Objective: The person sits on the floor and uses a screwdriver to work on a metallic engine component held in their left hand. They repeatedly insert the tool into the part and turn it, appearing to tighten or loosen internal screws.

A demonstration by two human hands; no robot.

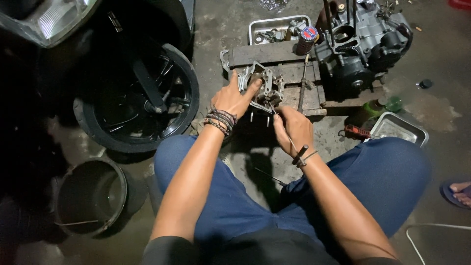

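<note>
A person in blue trousers is sitting low over a stained concrete floor, seen from above, with both bare arms reaching forward. The left hand [234,98], with several beaded bracelets at the wrist, is gripping the near left side of a grey metal cylinder head [267,86], thumb and fingers spread against it. The cylinder head is sitting tilted at the front of a low wooden pallet [274,54], between the two hands and just ahead of the knees. The right hand [293,128] is closed around a thin metal tool [289,140], its tip pointing up to the lower edge of the cylinder head and its dark handle end sticking out near the wrist. On the pallet behind, a motorcycle engine block [363,44] is standing to the right, with a long screwdriver [303,78] lying beside the cylinder head. A metal tray [277,27] of small parts is lying beyond the pallet. A black motorcycle wheel [140,93] is filling the left side, with a dark bucket [91,196] below it.
</note>
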